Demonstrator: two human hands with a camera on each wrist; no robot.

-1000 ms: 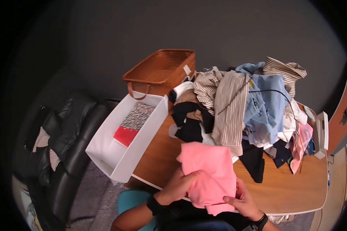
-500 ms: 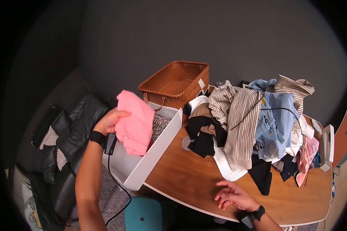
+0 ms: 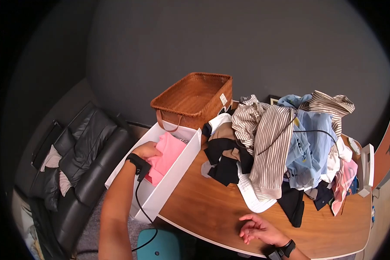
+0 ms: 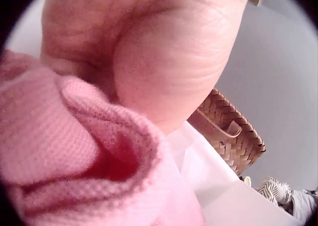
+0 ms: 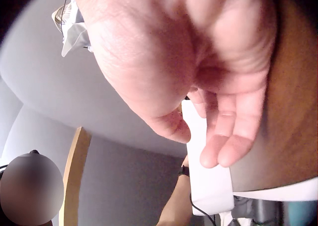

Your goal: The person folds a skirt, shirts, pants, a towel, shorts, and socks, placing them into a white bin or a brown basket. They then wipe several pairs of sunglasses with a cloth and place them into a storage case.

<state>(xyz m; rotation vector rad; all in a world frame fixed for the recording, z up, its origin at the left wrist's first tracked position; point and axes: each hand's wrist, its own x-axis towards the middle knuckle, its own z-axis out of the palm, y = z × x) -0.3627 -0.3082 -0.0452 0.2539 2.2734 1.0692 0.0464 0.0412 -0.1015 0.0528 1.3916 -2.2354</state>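
Observation:
My left hand [image 3: 147,150] grips the upper left edge of a folded pink garment [image 3: 168,156], down inside the white box [image 3: 177,177]. In the left wrist view the pink knit fabric [image 4: 44,127] bulges in a fold below my palm, and the fingers are hidden behind it. A bit of red cloth shows under the garment's lower edge. My right hand [image 3: 261,229] hovers over the table's front part with loosely bent fingers and nothing in them, as the right wrist view also shows.
A brown woven basket [image 3: 195,97] stands behind the box. Heaped on the wooden table [image 3: 203,199] are striped, blue, black and white clothes [image 3: 273,151]. A black sofa [image 3: 89,173] is at the left; a teal stool [image 3: 158,245] stands in front. A cable trails from my left wrist.
Both hands held the pink garment over the table's front. The right hand let go, and the left hand carried the garment leftward, then lowered it into the white box.

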